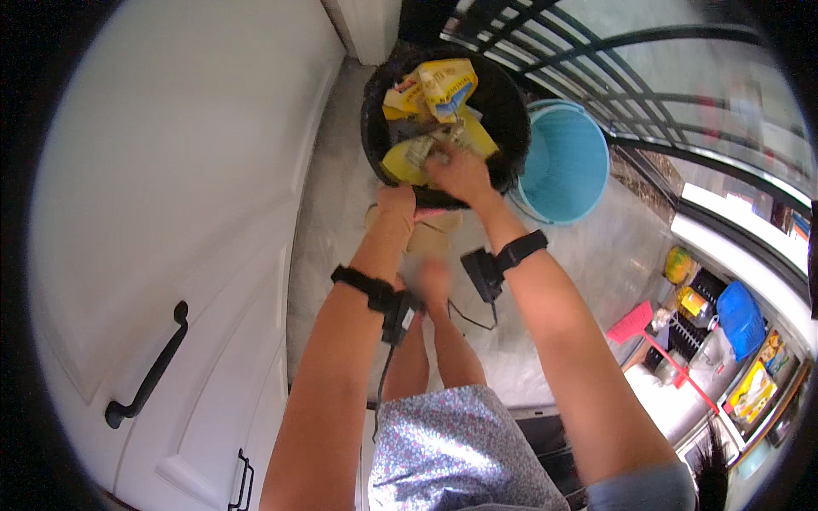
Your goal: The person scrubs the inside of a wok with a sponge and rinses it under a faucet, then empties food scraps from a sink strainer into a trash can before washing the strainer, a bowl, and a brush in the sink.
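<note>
A round black bin [511,153] stands in front of me with crumpled yellow packaging [447,83] inside. My right hand [459,171] reaches into it, blurred, with its fingers closed around a crumpled printed wrapper [422,150]. More yellow wrapping [478,135] lies beside those fingers. My left hand [396,201] is at the bin's near rim, its fingers mostly hidden. A pink edge [429,214] shows next to that hand, below the rim; I cannot tell what it belongs to.
An open light-blue bucket [565,166] stands right of the bin, below a black metal grille [594,70]. A white door [192,147] with a black handle [150,367] borders the left. A pink broom [631,321] and a blue plastic basket [741,319] are at right, beside several bottles and packages.
</note>
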{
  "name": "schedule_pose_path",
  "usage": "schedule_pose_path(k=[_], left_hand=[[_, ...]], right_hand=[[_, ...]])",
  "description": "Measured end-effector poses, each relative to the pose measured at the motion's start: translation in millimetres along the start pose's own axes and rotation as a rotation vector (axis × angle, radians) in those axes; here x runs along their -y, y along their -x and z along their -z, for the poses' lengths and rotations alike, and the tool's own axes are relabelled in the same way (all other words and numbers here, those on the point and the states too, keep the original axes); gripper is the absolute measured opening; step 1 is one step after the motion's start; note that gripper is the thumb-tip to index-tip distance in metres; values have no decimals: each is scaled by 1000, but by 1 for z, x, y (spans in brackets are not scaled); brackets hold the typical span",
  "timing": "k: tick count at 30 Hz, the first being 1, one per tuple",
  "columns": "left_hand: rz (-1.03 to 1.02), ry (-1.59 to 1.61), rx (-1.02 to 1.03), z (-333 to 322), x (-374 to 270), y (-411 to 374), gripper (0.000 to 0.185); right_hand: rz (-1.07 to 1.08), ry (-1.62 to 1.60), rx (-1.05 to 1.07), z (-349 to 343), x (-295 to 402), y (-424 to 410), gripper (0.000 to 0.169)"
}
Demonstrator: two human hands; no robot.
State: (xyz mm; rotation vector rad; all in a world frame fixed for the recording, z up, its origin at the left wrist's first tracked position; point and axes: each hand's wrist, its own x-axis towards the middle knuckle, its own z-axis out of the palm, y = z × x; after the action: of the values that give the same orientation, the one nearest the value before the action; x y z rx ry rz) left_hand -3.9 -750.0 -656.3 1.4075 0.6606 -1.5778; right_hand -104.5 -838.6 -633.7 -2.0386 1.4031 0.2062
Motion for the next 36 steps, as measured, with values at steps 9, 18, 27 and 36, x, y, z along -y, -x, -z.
schedule_pose_path(k=[9, 18, 27, 36], left_hand=[[123, -27, -53, 14, -10, 33, 49], [25, -293, -103, 134, 24, 127, 27], [-763, -649, -12, 44, -26, 223, 35], [-1383, -907, -215, -34, -44, 169, 29]], right_hand=[[-362, -1903, 300, 92, -5, 49, 43], [90, -1865, 415, 172, 67, 121, 57], [86, -1833, 424, 161, 77, 112, 48], [-55, -1785, 311, 118, 59, 104, 41]])
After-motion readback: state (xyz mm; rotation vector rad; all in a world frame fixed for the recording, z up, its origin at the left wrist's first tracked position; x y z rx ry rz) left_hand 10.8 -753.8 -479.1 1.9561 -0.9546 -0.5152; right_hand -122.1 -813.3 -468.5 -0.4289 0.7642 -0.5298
